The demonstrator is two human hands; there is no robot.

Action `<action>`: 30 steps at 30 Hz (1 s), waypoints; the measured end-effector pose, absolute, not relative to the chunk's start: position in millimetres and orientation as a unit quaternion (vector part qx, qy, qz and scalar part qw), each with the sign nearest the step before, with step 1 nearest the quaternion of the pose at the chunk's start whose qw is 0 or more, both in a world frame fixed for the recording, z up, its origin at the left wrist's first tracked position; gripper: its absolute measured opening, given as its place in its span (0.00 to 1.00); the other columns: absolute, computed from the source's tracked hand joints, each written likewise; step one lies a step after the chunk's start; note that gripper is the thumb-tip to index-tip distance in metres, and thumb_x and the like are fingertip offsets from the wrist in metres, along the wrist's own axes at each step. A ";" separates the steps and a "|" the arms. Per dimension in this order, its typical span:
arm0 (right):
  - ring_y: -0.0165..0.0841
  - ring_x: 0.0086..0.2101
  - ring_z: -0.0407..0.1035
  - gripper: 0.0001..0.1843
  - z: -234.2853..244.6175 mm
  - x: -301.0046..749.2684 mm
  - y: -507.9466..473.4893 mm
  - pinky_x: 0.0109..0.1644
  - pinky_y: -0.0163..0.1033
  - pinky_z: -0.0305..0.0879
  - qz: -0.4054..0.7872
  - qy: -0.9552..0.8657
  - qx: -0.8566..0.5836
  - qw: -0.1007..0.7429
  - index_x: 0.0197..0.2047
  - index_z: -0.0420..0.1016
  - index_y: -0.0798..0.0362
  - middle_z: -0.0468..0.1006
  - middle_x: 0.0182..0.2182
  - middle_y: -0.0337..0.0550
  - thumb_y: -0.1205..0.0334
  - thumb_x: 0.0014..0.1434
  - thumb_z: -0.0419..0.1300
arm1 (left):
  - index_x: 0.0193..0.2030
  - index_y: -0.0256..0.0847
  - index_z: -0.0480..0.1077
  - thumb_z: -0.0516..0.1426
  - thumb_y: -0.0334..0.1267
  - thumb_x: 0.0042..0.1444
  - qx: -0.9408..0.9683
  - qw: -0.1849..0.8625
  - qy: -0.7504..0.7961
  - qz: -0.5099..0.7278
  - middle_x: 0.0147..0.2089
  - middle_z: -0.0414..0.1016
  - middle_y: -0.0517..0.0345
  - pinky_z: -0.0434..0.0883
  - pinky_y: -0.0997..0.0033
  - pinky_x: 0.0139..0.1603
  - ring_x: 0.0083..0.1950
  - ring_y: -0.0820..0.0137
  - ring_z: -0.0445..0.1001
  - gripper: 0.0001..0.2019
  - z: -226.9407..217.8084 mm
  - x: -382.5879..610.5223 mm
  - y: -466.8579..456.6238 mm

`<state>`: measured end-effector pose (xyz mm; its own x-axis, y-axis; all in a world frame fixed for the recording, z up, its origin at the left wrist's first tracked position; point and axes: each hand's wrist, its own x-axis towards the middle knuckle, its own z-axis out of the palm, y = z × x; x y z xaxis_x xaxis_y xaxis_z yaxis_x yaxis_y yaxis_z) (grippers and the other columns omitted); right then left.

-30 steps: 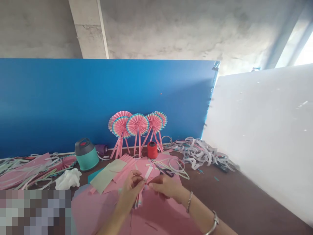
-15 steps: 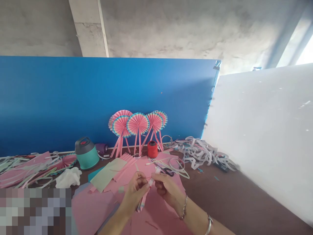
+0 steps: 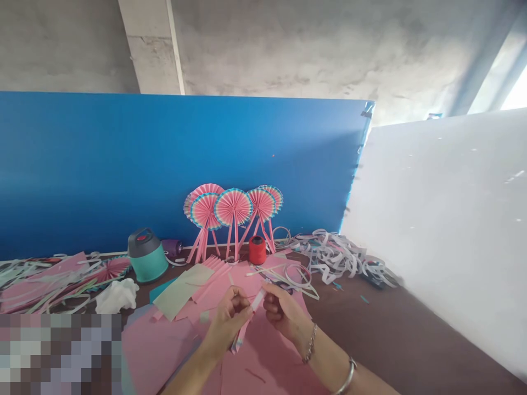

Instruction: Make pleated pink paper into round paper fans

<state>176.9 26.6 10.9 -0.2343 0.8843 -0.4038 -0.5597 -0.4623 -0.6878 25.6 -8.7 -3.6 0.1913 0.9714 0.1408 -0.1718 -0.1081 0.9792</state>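
My left hand (image 3: 230, 318) pinches a narrow folded pink paper (image 3: 241, 337) with pale and blue ends, held at a slant above the pink sheets. A white strip (image 3: 258, 299) runs along its upper part. My right hand (image 3: 284, 312), with a chain bracelet and a bangle on the wrist, closes thumb and forefinger at the top end of that strip. Whether the strip is stuck to the paper or partly lifted, I cannot tell. Under both hands lie pink paper sheets (image 3: 263, 362). Scissors behind my right hand are mostly hidden.
Pink pleated paper fans (image 3: 233, 208) lean against the blue partition (image 3: 164, 148). Before them stands a red thread spool (image 3: 257, 250). A teal lidded container (image 3: 148, 260) and crumpled white tissue (image 3: 117, 296) are at left; tangled white strips (image 3: 329, 252) lie at right.
My right fingers have shifted slightly up and right, away from the left hand. More of the white strip shows between the hands. The left hand keeps its hold on the folded paper.
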 end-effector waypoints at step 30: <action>0.31 0.29 0.70 0.30 27.1 185.0 12.3 0.23 0.31 0.58 0.645 -0.428 -0.385 0.502 0.49 0.68 0.51 0.71 0.30 0.38 0.42 0.47 0.64 | 0.37 0.44 0.62 0.63 0.45 0.48 0.503 0.540 0.411 0.535 0.26 0.69 0.65 0.62 0.74 0.32 0.29 0.73 0.68 0.16 -8.5 26.9 -9.8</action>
<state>185.0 12.3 27.1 -0.1991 0.9777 -0.0671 -0.3186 -0.1293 -0.9390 26.9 -9.8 -8.5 0.0901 0.9914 0.0949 -0.1651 -0.0791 0.9831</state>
